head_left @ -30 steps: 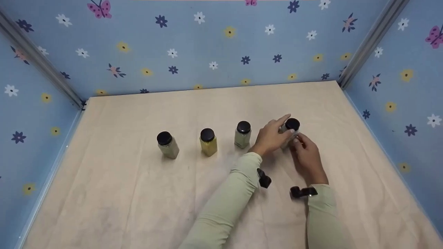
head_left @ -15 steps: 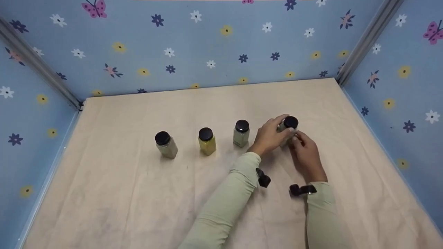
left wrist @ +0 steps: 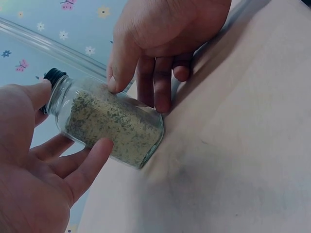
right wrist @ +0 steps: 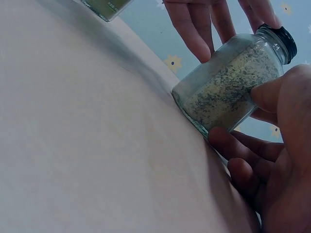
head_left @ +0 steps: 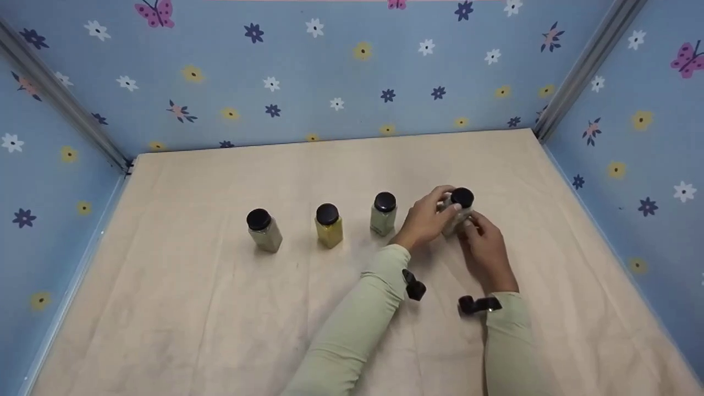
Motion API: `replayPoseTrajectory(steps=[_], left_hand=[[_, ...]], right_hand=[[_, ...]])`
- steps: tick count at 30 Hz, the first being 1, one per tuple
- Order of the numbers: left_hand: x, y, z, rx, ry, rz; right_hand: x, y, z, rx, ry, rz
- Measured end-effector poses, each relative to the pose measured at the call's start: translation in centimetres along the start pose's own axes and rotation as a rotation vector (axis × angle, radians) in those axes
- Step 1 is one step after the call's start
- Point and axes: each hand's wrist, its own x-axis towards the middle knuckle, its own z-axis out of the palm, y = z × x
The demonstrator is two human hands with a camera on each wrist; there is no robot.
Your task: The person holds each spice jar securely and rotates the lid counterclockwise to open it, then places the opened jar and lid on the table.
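A glass spice jar [left wrist: 114, 128] with a black cap [head_left: 462, 198] stands at the right end of a row, holding pale flakes with dark green bits. My left hand [head_left: 424, 220] grips it from the left, thumb up by the cap and fingers along the body, as the left wrist view shows. From the right side, my right hand [head_left: 488, 245] holds its lower half. In the right wrist view the thumb [right wrist: 267, 94] presses the glass and a curled finger [right wrist: 226, 141] lies at the base edge. The jar's bottom is right at the cloth.
To the left stand three more black-capped jars: a green one [head_left: 383, 220] close by my left wrist, a yellow one [head_left: 330, 232], and a grey-green one [head_left: 267, 236] farthest off. A beige cloth [head_left: 247, 330] covers the table. Flowered blue panels [head_left: 308, 71] wall its back and sides.
My left index finger, stretched out past the cap earlier, now bends in behind the jar. The left hand has shifted slightly left and its thumb back. My right hand stays nearly where it was.
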Motion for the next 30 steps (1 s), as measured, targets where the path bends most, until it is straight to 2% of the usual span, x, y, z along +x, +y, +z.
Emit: replayPoseTrajectory(steps=[7,14,19,27,30], left_hand=[[0.05,-0.08,0.25,-0.021,0.005,-0.030],[0.26,-0.09,0.33,-0.030,0.013,-0.053],[0.32,0.06,0.35,-0.027,0.033,-0.047],[0.36,-0.17,0.41,0.054,0.050,0.024],[0.38,-0.07,0.47,0.110,0.045,0.019]], right_hand=[[-0.15,0.06,0.07,0.024,-0.002,0.030],[-0.07,0.01,0.00,0.007,-0.003,0.023],[-0.10,-0.16,0.05,0.016,0.001,0.030],[-0.12,-0.12,0.12,-0.017,0.031,-0.054],[-0.12,-0.07,0.19,-0.024,0.040,-0.052]])
